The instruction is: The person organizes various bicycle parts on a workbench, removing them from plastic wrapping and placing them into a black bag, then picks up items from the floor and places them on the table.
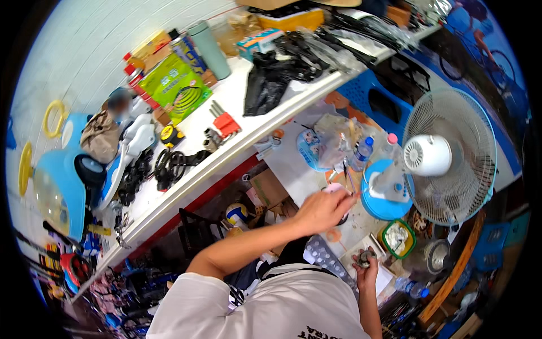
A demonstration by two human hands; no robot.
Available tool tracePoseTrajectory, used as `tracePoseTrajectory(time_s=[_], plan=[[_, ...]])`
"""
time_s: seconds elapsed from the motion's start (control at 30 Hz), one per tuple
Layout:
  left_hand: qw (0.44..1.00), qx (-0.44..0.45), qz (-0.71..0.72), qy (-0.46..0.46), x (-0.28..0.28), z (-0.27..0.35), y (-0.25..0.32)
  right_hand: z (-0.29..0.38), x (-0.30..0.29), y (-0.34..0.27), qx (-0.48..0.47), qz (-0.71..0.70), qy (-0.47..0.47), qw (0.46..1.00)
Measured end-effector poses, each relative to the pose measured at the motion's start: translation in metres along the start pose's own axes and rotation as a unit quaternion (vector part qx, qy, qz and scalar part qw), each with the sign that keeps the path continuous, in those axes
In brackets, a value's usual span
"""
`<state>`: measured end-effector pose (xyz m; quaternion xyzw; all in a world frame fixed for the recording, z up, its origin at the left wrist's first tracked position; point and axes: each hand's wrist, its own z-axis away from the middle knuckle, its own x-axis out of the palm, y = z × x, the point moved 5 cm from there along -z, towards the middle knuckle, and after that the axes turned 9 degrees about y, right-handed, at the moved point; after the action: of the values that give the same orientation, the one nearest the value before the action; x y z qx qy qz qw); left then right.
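Observation:
Stretched across the small table, my left hand (324, 209) is over a pink cup (334, 187) with pens or slim tools (348, 176) standing at it. Its fingertips are blurred, so I cannot make out whether anything is between them. Lower down, my right hand (367, 271) grips a small round metal part (365, 257), dark and greyish. Beneath that part lies a pale flat block or pad (353, 256). Close to the right hand sits a green-rimmed tub (384, 237) with crumpled white material (396, 238) inside.
A fan with a blue base (381, 209) stands right of my left hand. Water bottles (363, 150) and plastic bags (332, 133) crowd the table's far side; another bottle (410, 288) lies near my right arm. A long white shelf (228, 95) holds boxes, a tape measure (170, 135) and hex keys (226, 123).

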<state>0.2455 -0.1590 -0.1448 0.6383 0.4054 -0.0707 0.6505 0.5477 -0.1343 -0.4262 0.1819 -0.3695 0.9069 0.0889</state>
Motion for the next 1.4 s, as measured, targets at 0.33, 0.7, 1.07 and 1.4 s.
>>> tracePoseTrajectory(time_s=[0.33, 0.7, 1.07, 1.4], plan=[[0.872, 0.157, -0.058, 0.460, -0.268, -0.154, 0.062, -0.012, -0.004, 0.003, 0.018, 0.022, -0.001, 1.000], [0.921, -0.120, -0.300, 0.218, -0.341, -0.194, -0.066, -0.040, -0.024, 0.013, 0.025, 0.026, -0.008, 0.999], [0.866, -0.154, -0.438, 0.187, -0.369, -0.187, -0.065, -0.026, -0.003, 0.000, 0.024, 0.069, 0.028, 0.997], [0.831, -0.046, -0.495, 0.250, -0.379, -0.231, -0.027, -0.014, 0.003, -0.003, 0.019, 0.085, 0.053, 0.995]])
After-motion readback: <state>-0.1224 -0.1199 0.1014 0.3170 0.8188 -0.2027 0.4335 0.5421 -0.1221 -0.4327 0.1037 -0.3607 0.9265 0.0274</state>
